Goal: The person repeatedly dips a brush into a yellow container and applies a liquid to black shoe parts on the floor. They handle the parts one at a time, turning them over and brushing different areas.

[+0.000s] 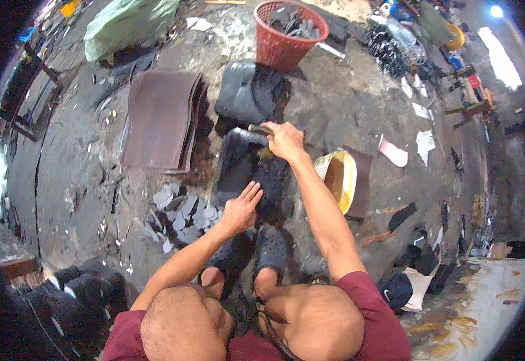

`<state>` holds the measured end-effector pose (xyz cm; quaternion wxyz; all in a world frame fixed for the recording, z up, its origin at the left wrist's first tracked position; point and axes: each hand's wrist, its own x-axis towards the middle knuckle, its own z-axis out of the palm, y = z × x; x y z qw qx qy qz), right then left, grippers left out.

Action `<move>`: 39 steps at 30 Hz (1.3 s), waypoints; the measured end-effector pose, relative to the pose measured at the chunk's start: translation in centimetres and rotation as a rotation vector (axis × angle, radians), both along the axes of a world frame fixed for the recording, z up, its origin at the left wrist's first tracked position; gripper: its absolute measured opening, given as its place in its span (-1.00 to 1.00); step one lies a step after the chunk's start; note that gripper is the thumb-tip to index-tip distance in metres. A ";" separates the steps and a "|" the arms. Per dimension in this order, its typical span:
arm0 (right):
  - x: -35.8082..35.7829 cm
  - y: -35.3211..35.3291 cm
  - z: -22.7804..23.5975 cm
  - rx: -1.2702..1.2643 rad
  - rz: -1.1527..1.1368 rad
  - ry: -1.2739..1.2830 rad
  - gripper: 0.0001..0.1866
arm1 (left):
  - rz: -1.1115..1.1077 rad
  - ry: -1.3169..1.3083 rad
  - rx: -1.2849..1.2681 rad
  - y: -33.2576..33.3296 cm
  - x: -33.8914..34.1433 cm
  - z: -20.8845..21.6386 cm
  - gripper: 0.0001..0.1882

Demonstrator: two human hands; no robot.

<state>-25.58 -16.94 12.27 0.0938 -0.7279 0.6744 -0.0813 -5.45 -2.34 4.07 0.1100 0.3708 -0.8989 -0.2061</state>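
Observation:
A shiny black sheet (235, 165) lies flat on the ground in front of my feet. My left hand (242, 206) rests on its near part with fingers stretched out. Over the sheet's far right part, my right hand (286, 142) is closed round a brush (260, 129); its tip is hard to make out against the dark surface. A wet-looking streak shines along the sheet's far edge. Just beyond lies another glossy black piece (245, 93). To the right of the sheet stands a pale tub (345, 180) with yellowish-brown stuff inside.
Brown sheets (160, 120) are stacked at the left. Grey cut pieces (187, 210) lie heaped near my left forearm. A red basket (286, 45) full of grey scraps stands at the back, a green bag (127, 27) far left. Scraps litter the right side.

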 end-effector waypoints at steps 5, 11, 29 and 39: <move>-0.2 1.3 -3.0 0.221 0.141 -0.023 -0.54 | 0.009 0.059 -0.055 0.8 1.5 0.6 -0.34; 0.2 6.2 -3.1 0.279 0.213 -0.122 -0.56 | 0.449 0.326 -0.182 2.5 5.1 0.8 -0.53; 3.5 21.2 -5.6 -0.127 0.450 -0.025 -0.57 | 0.879 0.669 0.680 1.1 7.8 -1.5 -0.45; 3.5 21.2 -6.0 -0.174 0.498 -0.048 -0.61 | 0.985 0.703 0.567 -1.5 2.9 -2.9 -0.16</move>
